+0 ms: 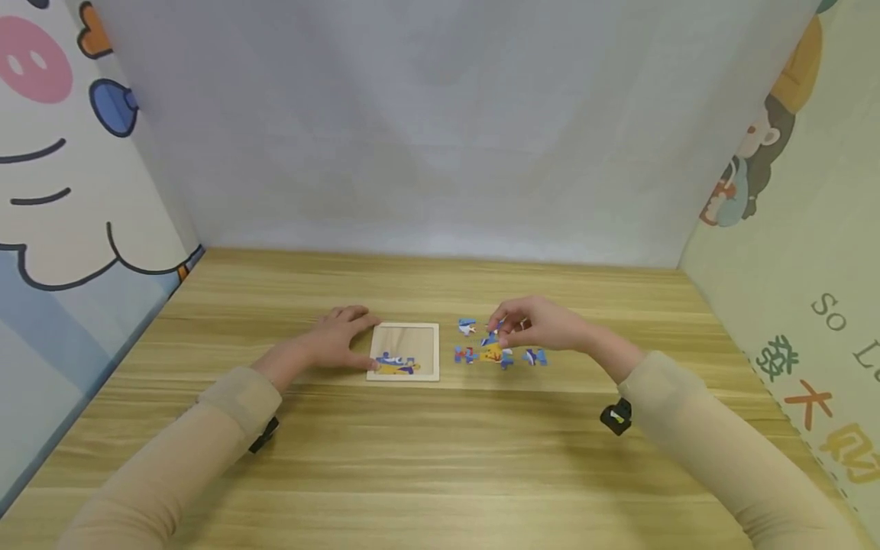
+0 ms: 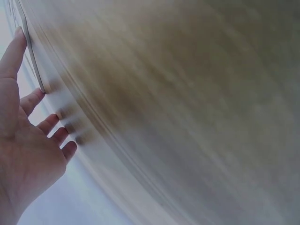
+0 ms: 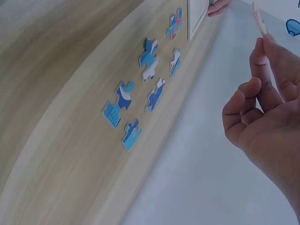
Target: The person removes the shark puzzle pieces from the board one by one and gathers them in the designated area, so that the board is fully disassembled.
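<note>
A square puzzle tray with a pale rim lies on the table, several joined yellow, blue and white pieces along its bottom. My left hand rests at the tray's left side, fingers spread, thumb on the lower left corner and index finger at the upper left. In the left wrist view the left hand touches the tray edge. My right hand pinches a mostly yellow puzzle piece above the loose pieces. The right wrist view shows that puzzle piece edge-on between thumb and index finger.
Loose blue, white and red puzzle pieces lie right of the tray, among them a blue-white one, a red-blue one and another. The wooden table meets a pale backdrop behind; printed panels stand at both sides.
</note>
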Action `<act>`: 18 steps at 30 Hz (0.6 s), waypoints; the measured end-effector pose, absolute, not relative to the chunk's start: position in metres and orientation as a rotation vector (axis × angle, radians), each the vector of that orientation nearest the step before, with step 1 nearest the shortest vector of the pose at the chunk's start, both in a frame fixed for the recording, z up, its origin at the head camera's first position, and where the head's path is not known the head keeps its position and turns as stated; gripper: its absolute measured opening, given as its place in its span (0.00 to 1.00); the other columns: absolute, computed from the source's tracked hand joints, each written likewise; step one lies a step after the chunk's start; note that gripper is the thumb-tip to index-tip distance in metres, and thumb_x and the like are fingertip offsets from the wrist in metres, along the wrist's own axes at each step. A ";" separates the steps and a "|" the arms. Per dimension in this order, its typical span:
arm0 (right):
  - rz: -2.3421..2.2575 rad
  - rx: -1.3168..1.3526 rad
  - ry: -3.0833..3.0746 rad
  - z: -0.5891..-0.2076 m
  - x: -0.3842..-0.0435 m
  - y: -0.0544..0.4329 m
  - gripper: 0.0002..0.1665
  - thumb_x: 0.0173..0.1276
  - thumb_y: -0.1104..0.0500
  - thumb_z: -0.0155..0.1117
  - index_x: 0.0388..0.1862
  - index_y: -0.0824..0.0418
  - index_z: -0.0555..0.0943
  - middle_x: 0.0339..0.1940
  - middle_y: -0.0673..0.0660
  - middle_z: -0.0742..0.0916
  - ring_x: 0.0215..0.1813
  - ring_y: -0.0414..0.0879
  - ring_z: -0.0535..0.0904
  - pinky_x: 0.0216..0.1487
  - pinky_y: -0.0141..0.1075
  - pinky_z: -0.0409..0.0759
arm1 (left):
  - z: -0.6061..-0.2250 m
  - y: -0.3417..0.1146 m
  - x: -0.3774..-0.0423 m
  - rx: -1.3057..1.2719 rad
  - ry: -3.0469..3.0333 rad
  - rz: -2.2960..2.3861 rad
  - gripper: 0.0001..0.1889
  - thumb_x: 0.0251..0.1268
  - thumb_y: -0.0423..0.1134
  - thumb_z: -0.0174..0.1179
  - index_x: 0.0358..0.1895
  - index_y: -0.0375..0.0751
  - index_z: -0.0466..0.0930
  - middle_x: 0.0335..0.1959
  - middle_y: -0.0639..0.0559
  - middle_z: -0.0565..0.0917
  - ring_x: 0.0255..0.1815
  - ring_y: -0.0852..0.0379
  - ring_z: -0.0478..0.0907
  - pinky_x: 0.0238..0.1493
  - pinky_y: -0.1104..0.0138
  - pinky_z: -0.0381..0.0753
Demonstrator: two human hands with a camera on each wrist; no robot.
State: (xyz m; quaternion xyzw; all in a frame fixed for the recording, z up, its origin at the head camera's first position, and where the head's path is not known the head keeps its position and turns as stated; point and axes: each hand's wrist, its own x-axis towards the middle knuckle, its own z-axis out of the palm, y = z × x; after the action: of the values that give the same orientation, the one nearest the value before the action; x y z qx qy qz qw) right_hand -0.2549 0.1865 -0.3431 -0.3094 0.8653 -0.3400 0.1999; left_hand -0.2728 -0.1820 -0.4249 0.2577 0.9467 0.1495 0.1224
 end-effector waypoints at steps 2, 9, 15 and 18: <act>-0.946 -0.878 2.431 -0.341 -0.254 0.192 0.12 0.65 0.60 0.65 0.47 0.60 0.80 0.34 0.51 0.84 0.36 0.46 0.77 0.36 0.34 0.75 | -0.424 -0.181 -0.273 0.770 2.769 0.438 0.46 0.53 0.63 0.63 0.72 0.45 0.58 0.73 0.37 0.53 0.73 0.34 0.46 0.68 0.37 0.47; -0.936 -0.881 2.441 -0.338 -0.249 0.214 0.11 0.65 0.60 0.64 0.45 0.59 0.80 0.35 0.52 0.84 0.34 0.44 0.75 0.33 0.31 0.73 | -0.421 -0.179 -0.273 0.833 2.793 0.413 0.46 0.53 0.62 0.64 0.71 0.40 0.61 0.71 0.36 0.57 0.72 0.36 0.50 0.69 0.40 0.50; -0.934 -0.839 2.419 -0.343 -0.242 0.234 0.13 0.66 0.59 0.63 0.48 0.62 0.79 0.35 0.52 0.84 0.37 0.44 0.77 0.36 0.32 0.77 | -0.423 -0.179 -0.274 0.831 2.772 0.443 0.46 0.52 0.62 0.64 0.71 0.40 0.60 0.70 0.38 0.58 0.71 0.37 0.51 0.69 0.41 0.51; -0.921 -0.816 2.418 -0.350 -0.239 0.241 0.11 0.65 0.59 0.64 0.47 0.58 0.80 0.35 0.51 0.84 0.37 0.44 0.78 0.37 0.32 0.78 | -0.423 -0.179 -0.273 0.823 2.762 0.456 0.46 0.52 0.62 0.64 0.71 0.40 0.60 0.71 0.38 0.58 0.71 0.37 0.51 0.69 0.41 0.51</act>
State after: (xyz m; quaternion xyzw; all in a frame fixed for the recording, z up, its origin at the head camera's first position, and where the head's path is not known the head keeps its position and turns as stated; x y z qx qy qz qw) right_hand -0.2388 0.2415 -0.3500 -0.2939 0.8708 -0.3317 0.2127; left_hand -0.2732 -0.1793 -0.4231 0.2804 0.9406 0.1553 0.1117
